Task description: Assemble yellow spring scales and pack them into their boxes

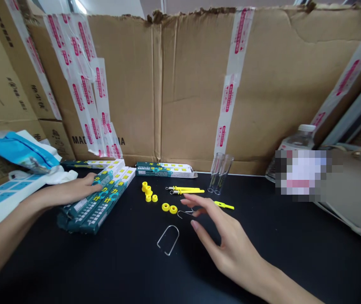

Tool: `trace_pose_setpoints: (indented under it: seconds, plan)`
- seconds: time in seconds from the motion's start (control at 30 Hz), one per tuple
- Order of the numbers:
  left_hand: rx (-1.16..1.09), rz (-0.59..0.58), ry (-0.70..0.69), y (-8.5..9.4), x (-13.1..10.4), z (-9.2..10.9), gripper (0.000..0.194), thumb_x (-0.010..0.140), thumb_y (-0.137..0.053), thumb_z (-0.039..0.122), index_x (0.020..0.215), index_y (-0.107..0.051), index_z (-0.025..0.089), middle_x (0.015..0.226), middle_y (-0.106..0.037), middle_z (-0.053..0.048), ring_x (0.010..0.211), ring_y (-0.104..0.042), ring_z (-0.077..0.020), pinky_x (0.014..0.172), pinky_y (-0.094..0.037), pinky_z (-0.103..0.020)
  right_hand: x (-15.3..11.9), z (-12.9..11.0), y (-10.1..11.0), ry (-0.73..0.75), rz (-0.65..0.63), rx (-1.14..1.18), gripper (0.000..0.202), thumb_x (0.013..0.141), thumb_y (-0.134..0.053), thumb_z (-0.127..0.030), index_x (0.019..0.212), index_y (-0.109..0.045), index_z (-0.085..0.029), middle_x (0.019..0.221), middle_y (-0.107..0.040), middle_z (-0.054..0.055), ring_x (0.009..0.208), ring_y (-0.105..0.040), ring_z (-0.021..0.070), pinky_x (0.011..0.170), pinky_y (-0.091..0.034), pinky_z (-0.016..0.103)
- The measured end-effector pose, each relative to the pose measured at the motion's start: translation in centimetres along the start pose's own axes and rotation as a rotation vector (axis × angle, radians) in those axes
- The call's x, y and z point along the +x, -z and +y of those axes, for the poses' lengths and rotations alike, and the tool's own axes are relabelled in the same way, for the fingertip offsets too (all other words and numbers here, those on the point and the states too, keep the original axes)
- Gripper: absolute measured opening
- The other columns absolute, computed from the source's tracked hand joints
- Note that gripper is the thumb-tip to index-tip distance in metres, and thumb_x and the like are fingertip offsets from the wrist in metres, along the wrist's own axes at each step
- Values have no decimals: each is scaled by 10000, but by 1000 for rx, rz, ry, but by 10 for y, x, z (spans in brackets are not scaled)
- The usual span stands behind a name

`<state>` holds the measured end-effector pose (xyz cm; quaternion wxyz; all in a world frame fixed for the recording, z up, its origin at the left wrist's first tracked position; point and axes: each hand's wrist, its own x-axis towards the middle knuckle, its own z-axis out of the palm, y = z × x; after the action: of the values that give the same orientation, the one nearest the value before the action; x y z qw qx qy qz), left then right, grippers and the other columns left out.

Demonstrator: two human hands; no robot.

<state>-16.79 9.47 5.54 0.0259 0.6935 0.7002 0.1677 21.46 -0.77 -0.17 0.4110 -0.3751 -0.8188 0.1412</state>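
My left hand [80,188] grips a narrow green-and-white box [104,179] at the side of a small group of such boxes, its fingers partly hidden. My right hand [223,236] hovers with thumb and fingers apart, holding nothing, over thin metal hooks [184,213] that it partly covers. Left of it, two yellow rings [169,208] lie on the table, and a bent metal wire loop [168,240] is nearer me. Behind are several small yellow caps [148,191] and yellow rods with metal ends [186,191]. Another yellow piece [224,205] shows past my right hand.
Two clear tubes [220,174] stand near the cardboard wall [193,93]. Another box [164,170] lies along it. At left are a blue pouch [18,150] and a white-and-blue power strip [12,192]. A plastic bottle [297,139] and a pale bag [351,190] are at right.
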Motion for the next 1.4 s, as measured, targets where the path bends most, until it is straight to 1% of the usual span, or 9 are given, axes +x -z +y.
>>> trace_pose_setpoints:
  seconds: [0.13, 0.23, 0.37, 0.6, 0.77, 0.97, 1.07, 1.23, 1.4]
  plan:
    - [92, -120, 11, -4, 1, 8, 832, 830, -518, 623, 1422, -415, 48, 1257, -666, -217, 1041, -669, -353, 827, -479, -335, 0, -2, -1, 59, -46, -9, 472, 980, -438, -121, 1419, -384, -287, 1289, -591, 67, 1126, -587, 198, 988, -518, 376]
    - [171, -145, 30, -6, 2, 14, 755, 879, -425, 565, 1412, -401, 30, 1271, -635, -272, 1086, -639, -405, 824, -462, -370, 0, -4, -1, 98, -83, -24, 452, 982, -427, -103, 1404, -399, -265, 1268, -597, 70, 1127, -576, 195, 1019, -497, 381]
    - [253, -162, 28, -7, 5, 14, 645, 879, -398, 486, 1356, -468, 57, 1223, -666, -248, 1071, -645, -403, 816, -455, -367, 1, -7, -1, 120, -138, -8, 439, 983, -400, -74, 1386, -414, -247, 1234, -610, 72, 1128, -559, 197, 988, -508, 371]
    - [324, -147, 55, -3, 6, 16, 646, 856, -428, 443, 1381, -440, 65, 1132, -711, -194, 1019, -665, -367, 804, -460, -337, 3, -10, 3, 140, -203, 12, 425, 954, -390, -23, 1322, -491, -209, 1122, -637, 88, 1042, -568, 213, 892, -536, 368]
    - [327, -133, 65, -4, 5, 19, 648, 863, -433, 459, 1382, -424, 71, 1197, -677, -206, 1088, -641, -367, 855, -447, -344, 2, -6, 1, 147, -189, -34, 372, 949, -390, -23, 1232, -550, -204, 1071, -658, 80, 1008, -582, 221, 878, -539, 383]
    - [346, -120, 77, -9, -2, 21, 616, 918, -367, 471, 1383, -408, 70, 1024, -720, -213, 939, -679, -394, 717, -462, -356, 4, 9, -2, 27, -43, -149, 266, 973, -429, -96, 1111, -618, -225, 1016, -683, 64, 959, -622, 224, 848, -543, 398]
    - [337, -108, 60, -7, -2, 20, 598, 916, -392, 477, 1378, -429, 100, 1046, -724, -197, 929, -683, -393, 713, -461, -350, 8, 17, 2, -30, 10, -198, 238, 963, -456, -109, 1052, -647, -218, 996, -693, 66, 944, -643, 223, 831, -550, 392]
    - [311, -99, 44, -10, -2, 22, 629, 917, -399, 490, 1387, -406, 72, 1126, -700, -235, 931, -680, -402, 717, -453, -357, 18, 35, 24, -87, 69, -324, 197, 934, -501, -148, 994, -678, -208, 949, -719, 73, 889, -675, 241, 800, -560, 408]
    - [311, -87, 44, -16, -11, 31, 595, 965, -311, 422, 1438, -336, 61, 1158, -680, -260, 1002, -662, -426, 759, -465, -419, 22, 59, 47, -224, 13, -437, 206, 911, -522, -153, 975, -706, -222, 934, -743, 55, 827, -702, 229, 744, -565, 369]
